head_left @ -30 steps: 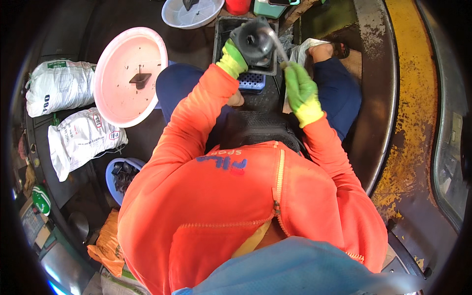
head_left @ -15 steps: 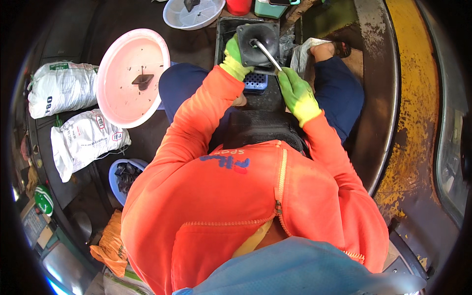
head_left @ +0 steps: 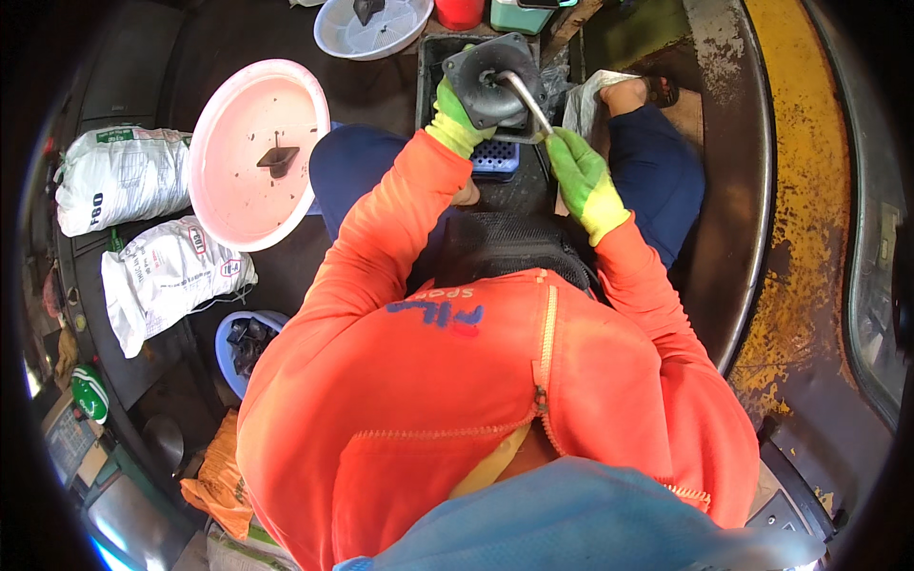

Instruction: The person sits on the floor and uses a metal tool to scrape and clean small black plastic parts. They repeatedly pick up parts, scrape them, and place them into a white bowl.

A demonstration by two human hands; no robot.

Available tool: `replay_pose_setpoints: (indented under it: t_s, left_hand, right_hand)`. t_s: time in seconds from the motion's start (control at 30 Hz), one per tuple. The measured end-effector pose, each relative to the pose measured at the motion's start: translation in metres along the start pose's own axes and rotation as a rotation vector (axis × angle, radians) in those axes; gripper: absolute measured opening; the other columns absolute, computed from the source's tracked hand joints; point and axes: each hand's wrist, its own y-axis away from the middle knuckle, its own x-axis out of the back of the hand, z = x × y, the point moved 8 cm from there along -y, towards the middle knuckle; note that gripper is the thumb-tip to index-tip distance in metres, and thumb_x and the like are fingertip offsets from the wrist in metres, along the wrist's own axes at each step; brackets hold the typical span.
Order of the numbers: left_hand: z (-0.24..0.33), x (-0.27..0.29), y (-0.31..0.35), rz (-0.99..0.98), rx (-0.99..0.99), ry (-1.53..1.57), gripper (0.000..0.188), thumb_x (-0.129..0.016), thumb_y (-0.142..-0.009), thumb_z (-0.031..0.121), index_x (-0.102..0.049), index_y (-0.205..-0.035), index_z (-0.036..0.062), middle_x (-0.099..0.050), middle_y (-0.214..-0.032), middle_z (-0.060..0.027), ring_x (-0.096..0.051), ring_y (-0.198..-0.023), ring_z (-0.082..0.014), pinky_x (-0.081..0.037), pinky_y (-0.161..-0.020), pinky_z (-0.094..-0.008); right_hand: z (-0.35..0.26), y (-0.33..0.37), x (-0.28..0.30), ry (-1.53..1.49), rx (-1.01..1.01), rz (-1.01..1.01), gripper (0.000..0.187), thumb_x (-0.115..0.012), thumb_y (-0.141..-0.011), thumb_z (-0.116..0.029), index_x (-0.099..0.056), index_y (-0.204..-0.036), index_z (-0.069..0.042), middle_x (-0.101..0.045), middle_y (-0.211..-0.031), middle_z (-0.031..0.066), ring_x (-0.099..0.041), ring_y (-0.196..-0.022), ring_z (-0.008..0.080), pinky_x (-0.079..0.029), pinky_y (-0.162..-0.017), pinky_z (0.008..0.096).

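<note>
Black flared piece point(head_left: 473, 90), square flange with round hollow: held up over a black tray point(head_left: 425, 71), corners now skewed; half a second ago the flange sat squarer. Left hand point(head_left: 459, 119), green-yellow glove: grip closed about the piece's left edge, fingers partly hidden behind it. Right hand point(head_left: 581, 176), matching glove: grip closed on the lower end of a metal rod point(head_left: 528, 100), upper end in the hollow; one second ago rod and piece were blurred, the rod crossing the piece's upper right.

Surroundings. Blue perforated basket point(head_left: 497, 162): partly covered by tray and piece. Pink basin point(head_left: 243, 205), left: one small dark piece point(head_left: 278, 160) inside. White strainer point(head_left: 400, 40), upper left of tray. Red container point(head_left: 460, 11) and green container point(head_left: 519, 17): beyond tray. Two white sacks point(head_left: 124, 181), far left. Blue basin point(head_left: 223, 354): black pieces within, partly hidden by the sleeve.
</note>
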Motion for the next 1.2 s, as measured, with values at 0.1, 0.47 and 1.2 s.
replay_pose_setpoints:
  t_s: [0.1, 0.47, 1.2]
  left_hand:
    - [-0.022, -0.009, 0.001, -0.177, 0.059, -0.188, 0.039, -0.077, -0.073, 0.014, -0.064, -0.109, 0.0051, -0.067, -0.097, -0.0078, -0.065, -0.09, -0.0178, -0.053, -0.081, -0.0328]
    - [-0.05, -0.008, 0.015, 0.076, 0.319, 0.514, 0.036, -0.068, -0.084, 0.027, -0.061, -0.112, 0.0051, -0.067, -0.105, -0.0098, -0.066, -0.094, -0.0238, -0.055, -0.082, -0.0377]
    - [0.002, 0.007, 0.01, -0.011, 0.064, -0.192, 0.037, -0.072, -0.079, 0.014, -0.06, -0.113, 0.0039, -0.067, -0.102, -0.0057, -0.065, -0.093, -0.0183, -0.053, -0.083, -0.0311]
  right_hand:
    - [-0.011, 0.005, 0.004, -0.105, 0.11, -0.007, 0.027, -0.051, -0.101, -0.019, -0.059, -0.12, -0.002, -0.047, -0.08, -0.0082, -0.039, -0.068, 0.0018, -0.032, -0.059, 0.0172]
    - [-0.033, 0.025, 0.014, 0.205, 0.18, 0.142, 0.026, -0.052, -0.098, -0.022, -0.057, -0.115, -0.003, -0.063, -0.085, 0.0182, -0.064, -0.078, 0.0309, -0.048, -0.071, 0.0377]
    - [-0.046, 0.027, 0.011, 0.058, 0.237, 0.14, 0.019, -0.051, -0.098, -0.013, -0.06, -0.11, -0.002, -0.062, -0.086, 0.0183, -0.061, -0.076, 0.0319, -0.048, -0.069, 0.0361]
